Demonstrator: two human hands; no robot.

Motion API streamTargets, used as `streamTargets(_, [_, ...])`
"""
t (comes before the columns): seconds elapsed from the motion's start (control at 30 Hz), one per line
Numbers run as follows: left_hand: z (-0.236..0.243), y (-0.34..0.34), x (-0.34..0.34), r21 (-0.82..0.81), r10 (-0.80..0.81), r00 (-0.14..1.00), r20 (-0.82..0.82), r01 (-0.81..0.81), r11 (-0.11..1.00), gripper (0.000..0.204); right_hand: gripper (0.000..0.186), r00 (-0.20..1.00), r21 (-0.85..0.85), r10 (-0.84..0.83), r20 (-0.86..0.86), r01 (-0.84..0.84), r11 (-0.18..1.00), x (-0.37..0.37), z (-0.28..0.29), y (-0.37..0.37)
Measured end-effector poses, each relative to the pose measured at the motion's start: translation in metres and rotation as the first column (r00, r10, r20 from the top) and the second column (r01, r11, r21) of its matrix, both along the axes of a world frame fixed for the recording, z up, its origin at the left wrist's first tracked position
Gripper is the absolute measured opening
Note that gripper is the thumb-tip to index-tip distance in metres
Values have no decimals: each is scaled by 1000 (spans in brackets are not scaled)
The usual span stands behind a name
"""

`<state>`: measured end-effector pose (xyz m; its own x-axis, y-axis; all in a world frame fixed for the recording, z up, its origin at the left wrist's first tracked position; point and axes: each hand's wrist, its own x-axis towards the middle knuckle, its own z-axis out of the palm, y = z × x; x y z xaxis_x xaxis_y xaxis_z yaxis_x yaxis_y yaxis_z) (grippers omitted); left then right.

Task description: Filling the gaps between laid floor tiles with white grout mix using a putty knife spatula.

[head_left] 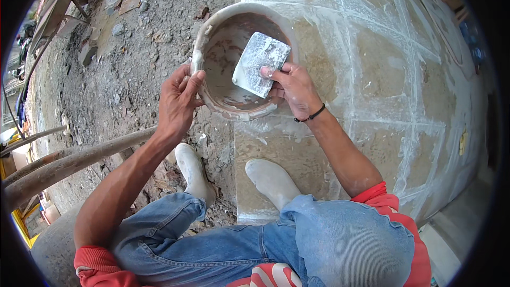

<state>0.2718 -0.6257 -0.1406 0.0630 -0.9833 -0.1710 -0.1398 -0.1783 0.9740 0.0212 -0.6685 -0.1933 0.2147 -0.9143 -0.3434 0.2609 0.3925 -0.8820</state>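
Note:
A round bowl (212,24), its rim crusted with pale grout, is in front of me at the seam between rubble and tiles. My left hand (179,98) grips the near left part of its rim, thumb on top and fingers outside. Over the bowl's right side, my right hand (295,87) holds a flat, rectangular piece (260,56) smeared with white paste, thumb across its face. A thicker lump of paste sits on the piece's lower left corner. Some pale residue coats the inside of the bowl. The fingers behind the piece are partly hidden.
Tan floor tiles (382,95) with white-smeared joints stretch to the right. Gravelly rubble (133,48) lies to the left. Wooden poles (79,165) slant in at the lower left. My white boots (271,178) stand below the bowl. A small yellow item (462,143) lies far right.

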Motion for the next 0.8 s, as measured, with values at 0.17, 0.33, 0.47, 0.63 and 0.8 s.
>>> streamTargets(0.17, [-6,-3,17,-13,1,1000,17,-1,1000,25,21,872,-352,-236,-429,79,933,-112,-5,62])
streamTargets(0.33, [-6,-13,9,-8,-16,996,91,17,1000,27,18,393,-370,-316,-864,-67,927,-190,-63,114])
streamTargets(0.47, [-5,-18,12,-6,-25,993,113,26,1000,28,21,277,-435,-372,-886,-217,874,-196,-90,124])
streamTargets(0.63, [-4,-15,4,-25,7,995,97,-4,1000,27,25,290,-567,-510,-810,-164,807,-197,-97,136])
streamTargets(0.8, [-5,-18,10,-19,29,993,113,-27,999,28,31,278,-500,-444,-852,-178,848,-191,-89,121])
